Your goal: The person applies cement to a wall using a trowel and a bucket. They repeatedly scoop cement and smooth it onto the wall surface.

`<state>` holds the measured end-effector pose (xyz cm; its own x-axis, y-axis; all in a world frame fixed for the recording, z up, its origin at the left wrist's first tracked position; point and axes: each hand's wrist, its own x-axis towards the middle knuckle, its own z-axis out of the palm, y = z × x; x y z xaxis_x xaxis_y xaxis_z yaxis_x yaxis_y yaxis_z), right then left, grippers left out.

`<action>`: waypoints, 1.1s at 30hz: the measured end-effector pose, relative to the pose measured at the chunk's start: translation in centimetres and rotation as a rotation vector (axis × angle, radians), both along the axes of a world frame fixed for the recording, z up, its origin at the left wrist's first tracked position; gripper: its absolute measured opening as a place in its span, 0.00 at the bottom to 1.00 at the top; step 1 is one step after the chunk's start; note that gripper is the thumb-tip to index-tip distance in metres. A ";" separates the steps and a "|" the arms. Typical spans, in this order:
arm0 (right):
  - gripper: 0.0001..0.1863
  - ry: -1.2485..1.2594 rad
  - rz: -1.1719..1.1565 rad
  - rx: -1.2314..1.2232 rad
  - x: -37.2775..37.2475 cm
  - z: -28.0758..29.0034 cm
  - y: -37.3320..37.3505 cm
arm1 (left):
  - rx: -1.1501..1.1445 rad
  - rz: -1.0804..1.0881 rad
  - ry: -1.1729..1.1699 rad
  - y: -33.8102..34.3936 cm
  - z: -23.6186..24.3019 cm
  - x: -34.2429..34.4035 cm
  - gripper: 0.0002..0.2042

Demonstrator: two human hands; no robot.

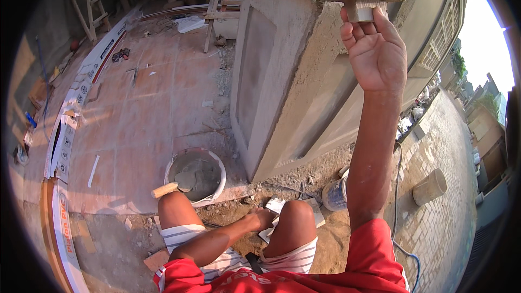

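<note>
My right hand [378, 57] is raised at the upper right, its fingers closed round the block handle of a plastering float [364, 6]. The float's flat plate is at the wet mortar on the upper part of the plastered column [296, 76]. Low in front of me, my left hand [262, 219] is beside my right knee, its fingers largely hidden. To its left stands a white-rimmed bucket [221, 184] of grey mortar. A trowel with a wooden handle [164, 190] rests in the bucket, its blade on the mortar.
A lidded-looking pail [335, 195] and a beige bucket [430, 186] stand to the right. A dark hose [396, 206] runs between them. Long boxes [64, 144] line the tiled floor [146, 119] at left. A wooden ladder [216, 8] leans behind the column. Broken tile pieces lie near my knees.
</note>
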<state>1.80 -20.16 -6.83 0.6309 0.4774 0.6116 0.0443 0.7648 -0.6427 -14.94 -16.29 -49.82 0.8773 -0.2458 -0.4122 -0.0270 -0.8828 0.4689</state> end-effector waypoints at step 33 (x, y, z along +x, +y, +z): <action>0.24 -0.183 0.098 -0.513 2.3 -13.4 -5.9 | -0.039 -0.005 -0.099 -0.9 1.6 1.0 0.16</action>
<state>4.09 -26.05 -20.25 0.4742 0.7938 0.3807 0.1348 0.3619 -0.9224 -13.95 -17.20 -48.19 0.9120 -0.2647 -0.3134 -0.0794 -0.8635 0.4981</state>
